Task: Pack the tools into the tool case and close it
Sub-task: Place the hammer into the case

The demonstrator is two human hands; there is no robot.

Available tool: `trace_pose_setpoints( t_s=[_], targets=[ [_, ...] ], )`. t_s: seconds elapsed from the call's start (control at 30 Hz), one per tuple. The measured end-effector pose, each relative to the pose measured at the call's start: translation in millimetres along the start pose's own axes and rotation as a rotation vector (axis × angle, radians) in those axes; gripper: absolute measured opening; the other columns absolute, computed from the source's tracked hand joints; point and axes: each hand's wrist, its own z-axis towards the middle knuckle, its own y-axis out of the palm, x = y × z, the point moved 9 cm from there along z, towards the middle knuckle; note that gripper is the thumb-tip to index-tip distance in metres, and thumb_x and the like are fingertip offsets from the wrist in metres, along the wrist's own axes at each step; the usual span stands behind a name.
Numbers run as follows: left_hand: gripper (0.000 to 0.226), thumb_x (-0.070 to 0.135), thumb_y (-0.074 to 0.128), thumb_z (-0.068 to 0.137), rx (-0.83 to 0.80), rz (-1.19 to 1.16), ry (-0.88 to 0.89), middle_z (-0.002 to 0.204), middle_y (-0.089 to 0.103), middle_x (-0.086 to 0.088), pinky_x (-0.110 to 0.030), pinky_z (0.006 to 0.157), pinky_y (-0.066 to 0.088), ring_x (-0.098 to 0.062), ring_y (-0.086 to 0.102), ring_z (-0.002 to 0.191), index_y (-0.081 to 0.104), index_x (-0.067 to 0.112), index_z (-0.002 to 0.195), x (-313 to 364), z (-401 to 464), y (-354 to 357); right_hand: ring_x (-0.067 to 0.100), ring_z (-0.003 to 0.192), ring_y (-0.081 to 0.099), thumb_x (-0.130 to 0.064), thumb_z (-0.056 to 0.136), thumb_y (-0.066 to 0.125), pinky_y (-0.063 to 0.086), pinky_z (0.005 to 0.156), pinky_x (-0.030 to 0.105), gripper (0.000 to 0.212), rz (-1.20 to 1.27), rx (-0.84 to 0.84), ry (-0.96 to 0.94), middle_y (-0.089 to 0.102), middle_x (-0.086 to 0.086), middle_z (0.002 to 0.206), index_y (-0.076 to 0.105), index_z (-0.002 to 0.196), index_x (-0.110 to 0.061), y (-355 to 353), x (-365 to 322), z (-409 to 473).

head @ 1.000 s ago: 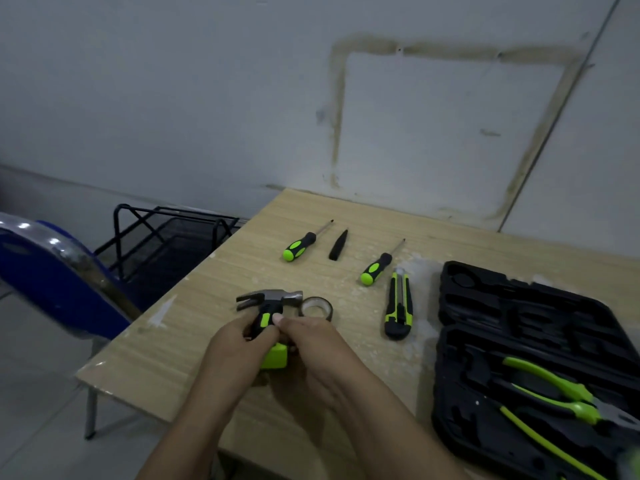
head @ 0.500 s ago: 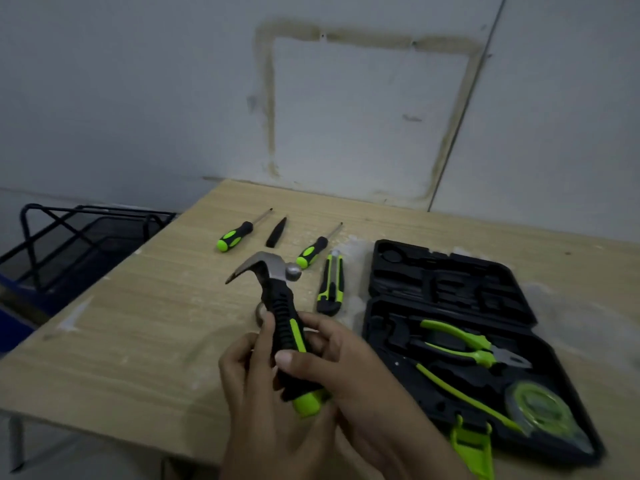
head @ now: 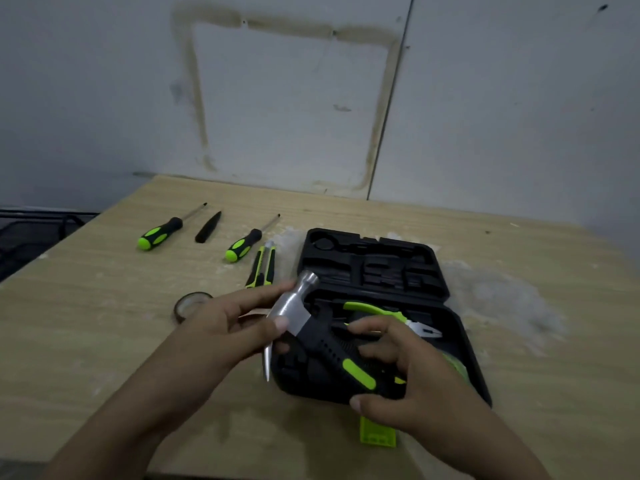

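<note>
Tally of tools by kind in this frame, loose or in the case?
Green-and-black screwdrivers: 2
Green-and-black utility knife: 1
Steel-headed black-handled hammer: 1
Green-handled pliers: 1
Tape roll: 1
Black pointed piece: 1
Total: 7

Wooden table point(head: 104, 323): open tool case point(head: 374, 261), two screwdrivers point(head: 157, 232) point(head: 244, 245), utility knife point(head: 262, 268), tape roll point(head: 188, 304).

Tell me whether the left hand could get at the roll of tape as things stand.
Probably not at once: the left hand grips the hammer head. The tape roll lies bare on the table just beyond that hand, so once the hammer is released the way looks free.
</note>
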Motion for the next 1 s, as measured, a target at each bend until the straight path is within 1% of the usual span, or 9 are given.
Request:
trace_pose_setpoints(
  t_s=[0.13, 0.27, 0.33, 0.47, 0.57, 0.63, 0.77, 0.9, 1.0],
  targets=[
    [0.041, 0.001, 0.06, 0.082, 0.003, 0.097, -0.035, 0.089, 0.077, -0.001, -0.012, 0.073, 0.053, -0.009, 0.071, 0.086, 0.063, 0.031, 0.109, -14.5, 18.2, 13.4, -0.026, 0.098, 0.048, -0.025, 0.07, 0.079, 0.043, 0.078, 0.003, 0.048, -0.195, 0.133, -0.07, 0.06, -0.026, 0.1, 0.05, 0.101, -0.044, -17.2, 16.6, 1.9],
    [0.043, 0.005, 0.061, 0.084, 0.034, 0.299, -0.024, 0.103, 0.074, 0.005, -0.025, 0.092, 0.051, -0.005, 0.066, 0.099, 0.061, 0.039, 0.111, -28.5, 34.6, 9.8, -0.007, 0.1, 0.047, -0.022, 0.072, 0.077, 0.037, 0.077, 0.001, 0.048, -0.367, 0.298, -0.233, 0.051, -0.022, 0.101, 0.059, 0.113, -0.036, -23.0, 15.4, 4.8],
    [0.043, 0.013, 0.061, 0.085, 0.077, 0.513, 0.023, 0.114, 0.067, 0.008, -0.013, 0.085, 0.046, 0.001, 0.061, 0.101, 0.054, 0.032, 0.123, -30.3, 40.9, 10.7, -0.008, 0.098, 0.05, -0.024, 0.074, 0.076, 0.035, 0.08, 0.0, 0.05, -0.434, 0.357, -0.257, 0.054, -0.021, 0.107, 0.058, 0.12, -0.032, -21.4, 18.9, 8.1],
    [0.052, 0.028, 0.059, 0.087, 0.161, 0.892, 0.032, 0.128, 0.054, -0.001, -0.021, 0.08, 0.031, -0.016, 0.048, 0.118, 0.042, 0.021, 0.135, -34.2, 47.5, 16.6, 0.011, 0.099, 0.059, -0.021, 0.068, 0.078, 0.038, 0.083, 0.014, 0.044, -0.492, 0.444, -0.245, 0.066, -0.008, 0.104, 0.066, 0.11, -0.023, -15.2, 31.0, 15.5],
    [0.051, 0.034, 0.058, 0.086, 0.16, 0.961, 0.018, 0.123, 0.057, -0.001, -0.024, 0.082, 0.027, -0.021, 0.037, 0.119, 0.044, 0.024, 0.133, -40.3, 54.1, 15.5, 0.012, 0.093, 0.061, -0.022, 0.066, 0.077, 0.037, 0.081, 0.014, 0.034, -0.485, 0.474, -0.236, 0.066, -0.01, 0.095, 0.07, 0.099, -0.021, -15.4, 34.6, 16.1],
    [0.052, 0.037, 0.06, 0.085, 0.142, 0.969, -0.009, 0.12, 0.057, 0.0, -0.026, 0.085, 0.03, -0.022, 0.034, 0.118, 0.044, 0.025, 0.133, -46.4, 57.5, 12.9, 0.008, 0.097, 0.057, -0.022, 0.073, 0.075, 0.033, 0.082, 0.007, 0.029, -0.46, 0.452, -0.209, 0.06, -0.016, 0.096, 0.07, 0.102, -0.023, -16.7, 35.0, 17.6],
    [0.053, 0.039, 0.067, 0.078, 0.139, 0.963, 0.021, 0.097, 0.06, 0.002, -0.03, 0.085, 0.034, -0.025, 0.047, 0.106, 0.054, 0.026, 0.127, -47.3, 61.8, 8.3, -0.001, 0.1, 0.046, -0.023, 0.082, 0.067, 0.031, 0.08, 0.001, 0.027, -0.43, 0.358, -0.18, 0.051, -0.024, 0.1, 0.064, 0.108, -0.028, -15.0, 38.8, 24.6],
    [0.054, 0.039, 0.07, 0.075, 0.097, 0.945, 0.022, 0.107, 0.064, -0.001, -0.034, 0.096, 0.037, -0.024, 0.05, 0.11, 0.056, 0.025, 0.125, -46.8, 65.1, 7.2, -0.006, 0.097, 0.044, -0.028, 0.084, 0.063, 0.032, 0.078, 0.003, 0.024, -0.452, 0.327, -0.165, 0.044, -0.033, 0.097, 0.063, 0.108, -0.03, -8.5, 44.0, 25.4],
    [0.047, 0.042, 0.075, 0.069, 0.105, 0.848, 0.006, 0.107, 0.051, -0.003, -0.031, 0.096, 0.04, -0.021, 0.047, 0.108, 0.063, 0.033, 0.113, -44.4, 67.3, -1.0, -0.004, 0.093, 0.046, -0.036, 0.08, 0.055, 0.037, 0.079, 0.001, 0.026, -0.512, 0.377, -0.233, 0.052, -0.025, 0.097, 0.064, 0.103, -0.03, -6.2, 45.5, 22.7]
  ],
)
